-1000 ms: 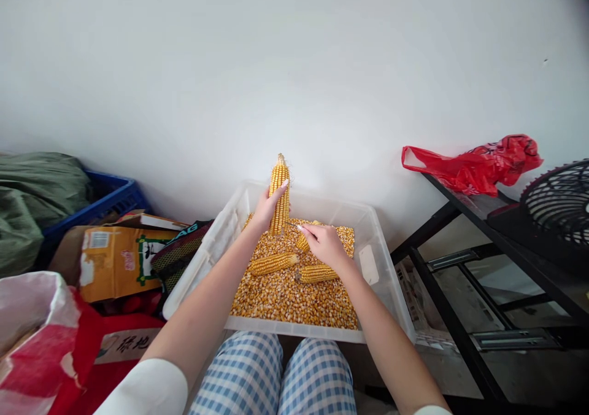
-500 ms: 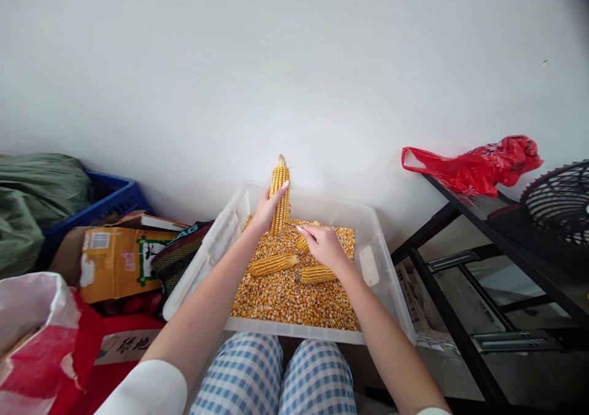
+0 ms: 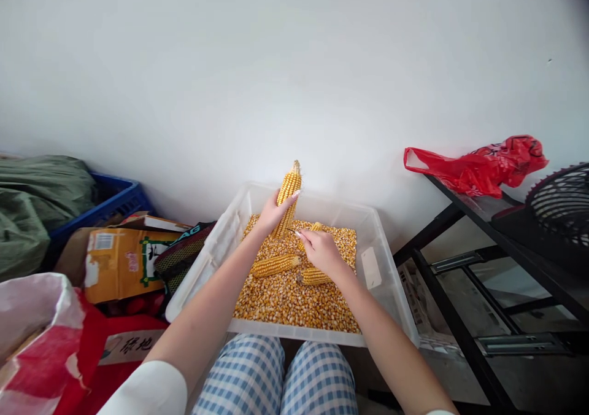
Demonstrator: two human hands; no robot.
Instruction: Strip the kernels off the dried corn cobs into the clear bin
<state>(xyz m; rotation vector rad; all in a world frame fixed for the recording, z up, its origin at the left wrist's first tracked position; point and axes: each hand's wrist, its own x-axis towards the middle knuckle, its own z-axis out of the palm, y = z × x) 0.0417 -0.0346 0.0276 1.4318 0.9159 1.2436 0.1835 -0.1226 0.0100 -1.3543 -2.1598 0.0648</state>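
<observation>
While the left hand (image 3: 274,212) grasps it around the middle, one ear of corn (image 3: 289,183) is held above the plastic bin (image 3: 297,331); long axis steeply tilted, narrow end up and leaning right, broad end down toward loose kernels (image 3: 294,307). Right hand (image 3: 321,249): fingers pinched on a thin tool (mostly hidden) near the ear's lower end. Below: more ears (image 3: 276,265), lying on the kernels.

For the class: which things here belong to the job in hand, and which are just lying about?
Seemingly in use:
- left hand, holding a corn cob
- right hand, pinching a thin tool, mostly hidden
- other cobs
- loose kernels
- translucent plastic bin

Seemingly just lying about:
- red plastic bag
- black fan
- blue crate
- cardboard box
- mesh bag
</observation>
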